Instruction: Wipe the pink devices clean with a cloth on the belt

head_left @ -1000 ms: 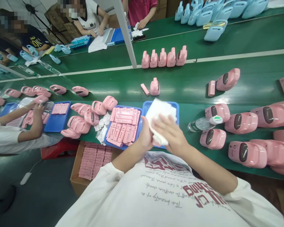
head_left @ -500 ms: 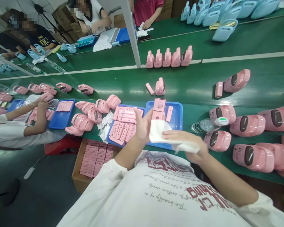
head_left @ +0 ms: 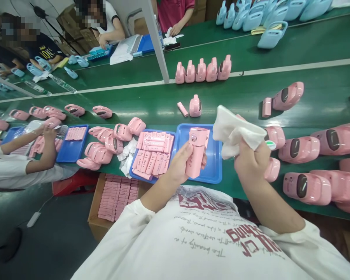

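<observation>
Head: white cloth [head_left: 231,130] now lifted off pink piece [head_left: 196,157].

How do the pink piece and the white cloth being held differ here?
The pink piece is straight-sided and looks rigid; the white cloth is crumpled and soft-looking. The pink piece bears small markings; the white cloth shows none. The pink piece is in the left grip, the white cloth in the right grip. Both are held up.
</observation>
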A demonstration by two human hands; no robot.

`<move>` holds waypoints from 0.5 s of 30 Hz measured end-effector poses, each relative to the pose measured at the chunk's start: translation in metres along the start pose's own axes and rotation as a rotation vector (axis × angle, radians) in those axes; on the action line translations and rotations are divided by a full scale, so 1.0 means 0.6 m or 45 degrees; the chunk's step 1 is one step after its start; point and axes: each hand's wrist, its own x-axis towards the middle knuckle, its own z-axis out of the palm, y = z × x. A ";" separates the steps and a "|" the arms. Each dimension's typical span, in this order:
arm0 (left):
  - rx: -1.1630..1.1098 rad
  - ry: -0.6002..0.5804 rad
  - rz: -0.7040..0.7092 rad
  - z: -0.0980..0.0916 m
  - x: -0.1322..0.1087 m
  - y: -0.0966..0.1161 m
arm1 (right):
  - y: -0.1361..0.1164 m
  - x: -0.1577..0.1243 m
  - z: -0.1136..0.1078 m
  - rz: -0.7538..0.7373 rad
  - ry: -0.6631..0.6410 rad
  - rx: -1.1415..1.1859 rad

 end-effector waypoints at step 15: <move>0.594 0.248 0.352 0.013 -0.008 -0.029 | -0.040 -0.007 0.056 0.098 -0.139 -0.015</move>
